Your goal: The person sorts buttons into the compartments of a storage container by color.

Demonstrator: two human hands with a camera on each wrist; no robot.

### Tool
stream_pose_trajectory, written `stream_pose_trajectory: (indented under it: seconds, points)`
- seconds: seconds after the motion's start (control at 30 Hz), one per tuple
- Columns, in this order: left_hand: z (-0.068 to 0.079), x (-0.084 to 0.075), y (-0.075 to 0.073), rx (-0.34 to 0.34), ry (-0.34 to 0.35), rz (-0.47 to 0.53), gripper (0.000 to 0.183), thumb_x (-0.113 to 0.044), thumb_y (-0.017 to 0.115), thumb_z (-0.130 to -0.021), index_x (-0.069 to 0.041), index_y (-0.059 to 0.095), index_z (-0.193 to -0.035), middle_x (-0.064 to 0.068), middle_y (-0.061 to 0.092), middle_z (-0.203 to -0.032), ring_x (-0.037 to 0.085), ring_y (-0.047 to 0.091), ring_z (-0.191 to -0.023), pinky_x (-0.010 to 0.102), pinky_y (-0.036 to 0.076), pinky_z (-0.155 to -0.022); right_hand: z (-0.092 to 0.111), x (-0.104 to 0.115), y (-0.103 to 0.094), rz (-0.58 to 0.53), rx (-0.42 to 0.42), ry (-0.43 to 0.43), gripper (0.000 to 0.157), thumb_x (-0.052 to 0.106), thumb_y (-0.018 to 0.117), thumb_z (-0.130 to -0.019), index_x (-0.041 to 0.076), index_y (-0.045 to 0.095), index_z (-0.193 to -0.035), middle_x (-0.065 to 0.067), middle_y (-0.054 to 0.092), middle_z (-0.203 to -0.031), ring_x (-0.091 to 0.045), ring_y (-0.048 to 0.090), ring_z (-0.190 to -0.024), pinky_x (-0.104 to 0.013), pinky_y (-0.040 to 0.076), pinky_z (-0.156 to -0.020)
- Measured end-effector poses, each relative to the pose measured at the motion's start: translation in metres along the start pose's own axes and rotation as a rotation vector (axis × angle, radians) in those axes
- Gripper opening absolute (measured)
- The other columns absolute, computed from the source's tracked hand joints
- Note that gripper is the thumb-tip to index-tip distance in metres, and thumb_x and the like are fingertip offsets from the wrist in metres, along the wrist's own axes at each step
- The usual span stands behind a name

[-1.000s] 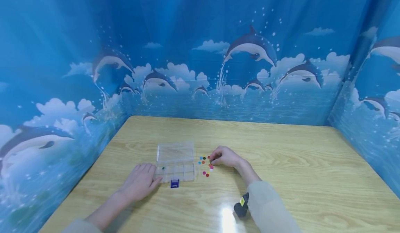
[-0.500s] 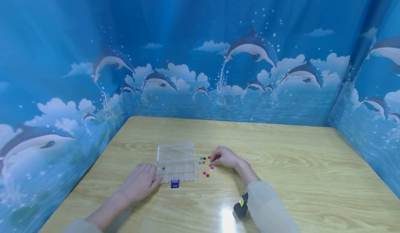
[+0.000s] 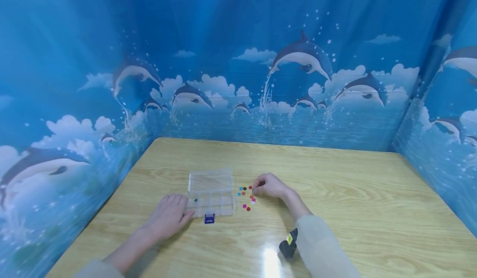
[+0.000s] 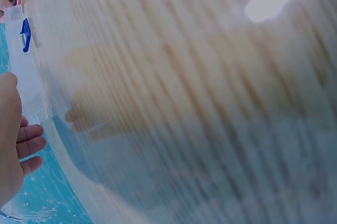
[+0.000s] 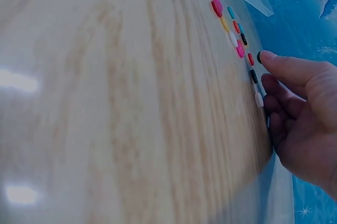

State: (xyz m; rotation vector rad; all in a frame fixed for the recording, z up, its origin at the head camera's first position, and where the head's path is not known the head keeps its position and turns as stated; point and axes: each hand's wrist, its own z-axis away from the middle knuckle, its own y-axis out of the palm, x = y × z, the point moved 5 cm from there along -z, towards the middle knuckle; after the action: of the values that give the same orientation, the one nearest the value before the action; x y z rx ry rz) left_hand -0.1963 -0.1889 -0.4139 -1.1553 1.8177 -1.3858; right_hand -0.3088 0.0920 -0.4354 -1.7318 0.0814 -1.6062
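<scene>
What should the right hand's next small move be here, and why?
Probably carry the dark disc left to the box: the right hand seems to pinch it, the lid is open, and a green piece already lies inside. The left hand rests at the box's left edge.

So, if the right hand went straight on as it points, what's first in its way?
Likely the small, round red disc just left of the right hand, unless it passes above; height is unclear. Farther along: the clear plastic compartment box.
</scene>
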Motion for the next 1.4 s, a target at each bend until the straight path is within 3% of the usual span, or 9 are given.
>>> stream_pose_trajectory:
  seconds: [0.5,0.8,1.1,1.4]
  points:
    - [0.001,0.000,-0.001,-0.012,0.012,0.005,0.031,-0.031,0.060,-0.087,-0.002,0.051,-0.088,0.010,0.052,-0.082,0.028,0.053,-0.083,0.044,0.045,-0.080,-0.004,0.000,-0.009,-0.135,-0.148,0.044,0.008,0.010,0.060,-0.089,0.005,0.064,-0.092,-0.005,0.061,-0.087,-0.017,0.054,-0.077,-0.029,0.047,-0.064]
    - [0.001,0.001,0.000,-0.007,0.012,0.000,0.031,-0.031,0.060,-0.087,-0.001,0.051,-0.088,0.009,0.052,-0.081,0.027,0.053,-0.081,0.043,0.045,-0.079,-0.007,0.022,-0.005,-0.207,-0.221,0.001,0.006,0.009,0.064,-0.086,0.004,0.064,-0.090,-0.004,0.061,-0.084,-0.020,0.054,-0.078,-0.033,0.047,-0.068]
    - [0.000,0.000,-0.001,0.013,0.004,0.010,0.031,-0.031,0.060,-0.088,-0.001,0.052,-0.089,0.010,0.053,-0.083,0.027,0.053,-0.083,0.044,0.045,-0.081,-0.011,0.041,0.009,-0.196,-0.212,-0.024,0.010,0.010,0.065,-0.086,0.003,0.065,-0.092,-0.003,0.062,-0.085,-0.016,0.055,-0.076,-0.026,0.047,-0.064]
    - [0.000,0.000,0.000,-0.004,0.003,0.003,0.033,-0.032,0.061,-0.087,0.001,0.053,-0.091,0.011,0.055,-0.086,0.028,0.054,-0.085,0.044,0.045,-0.082,-0.013,0.051,0.025,-0.268,-0.160,-0.059,0.012,0.009,0.062,-0.088,-0.001,0.064,-0.094,-0.004,0.061,-0.087,-0.015,0.053,-0.076,-0.037,0.048,-0.068]
